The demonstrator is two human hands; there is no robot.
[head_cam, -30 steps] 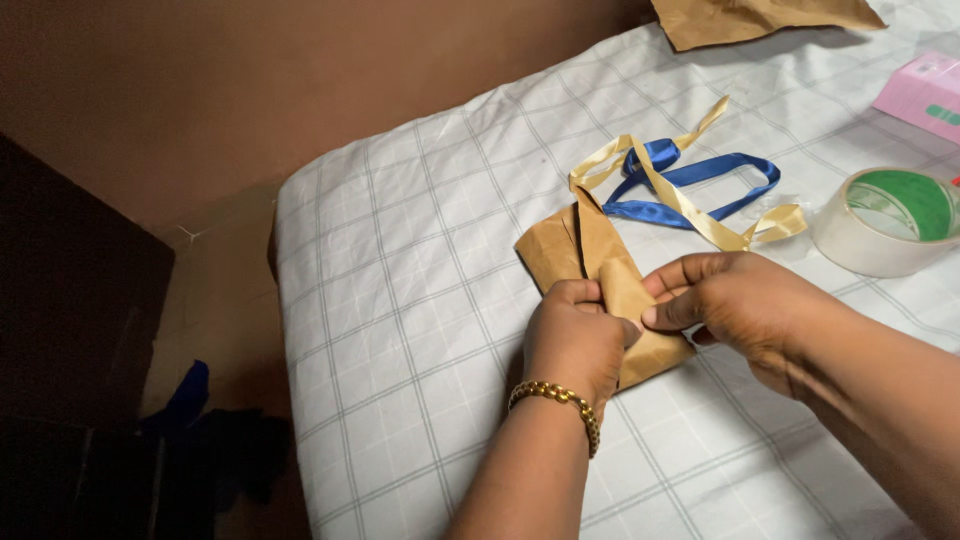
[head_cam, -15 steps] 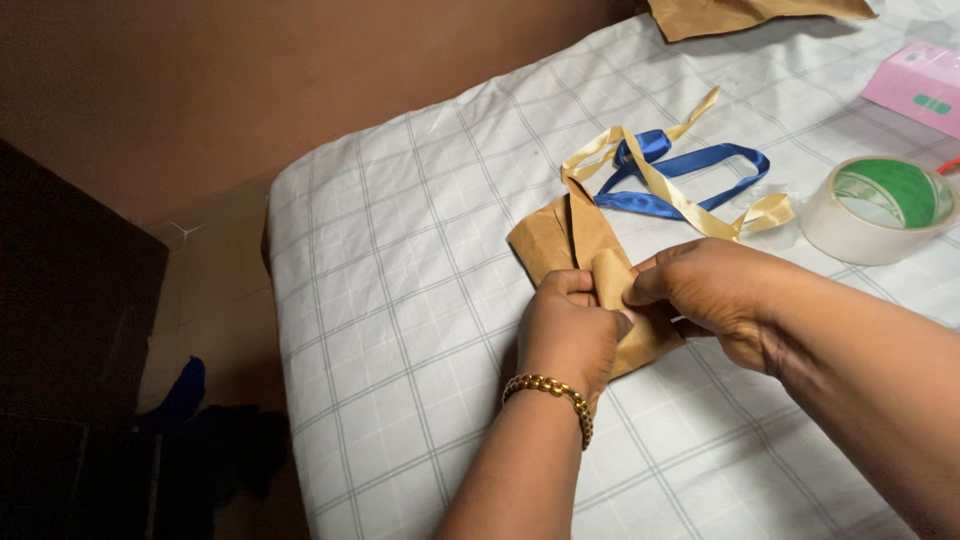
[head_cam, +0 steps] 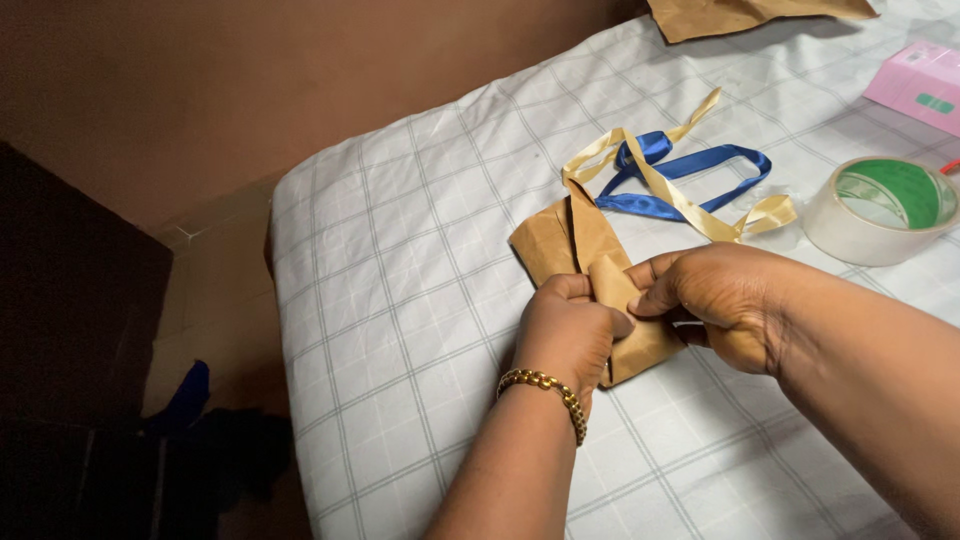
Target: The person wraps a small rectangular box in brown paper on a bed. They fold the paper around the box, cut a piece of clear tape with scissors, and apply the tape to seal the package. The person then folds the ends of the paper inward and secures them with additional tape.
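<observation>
Covering most of the view, a white sheet with a grey check pattern (head_cam: 420, 300) lies over the work surface; its near-left corner hangs off against a brown wall and dark floor.

Upper edge, right of centre: a loose sheet of brown paper (head_cam: 740, 15), partly cut off by the frame, well apart from the hands.

Centre: small parcel wrapped in brown paper (head_cam: 560, 240), lying flat on the sheet, long axis running from upper left to lower right. Far end has creased, upstanding flaps. Near end is covered by both hands.

Left hand (head_cam: 565, 335): gold chain bracelet (head_cam: 545, 385) at the wrist. Fingers curled closed against the near-left side of the parcel, thumb pressed to the paper fold.

Right hand (head_cam: 715, 295): fingers bent together, pinching a fold of the wrapping at the parcel's top edge, just beside the left thumb. Both grips are clamped on the parcel paper.

Right edge: roll of clear tape with a green inner core (head_cam: 880, 210), lying flat, near the right forearm but not touching.

Behind the parcel: blue satin ribbon (head_cam: 700, 165) looped loosely, with a gold ribbon (head_cam: 680, 195) tangled across it; one gold end touches the parcel's far flaps.

Top right corner: pink box (head_cam: 915, 85), partly out of frame.
</observation>
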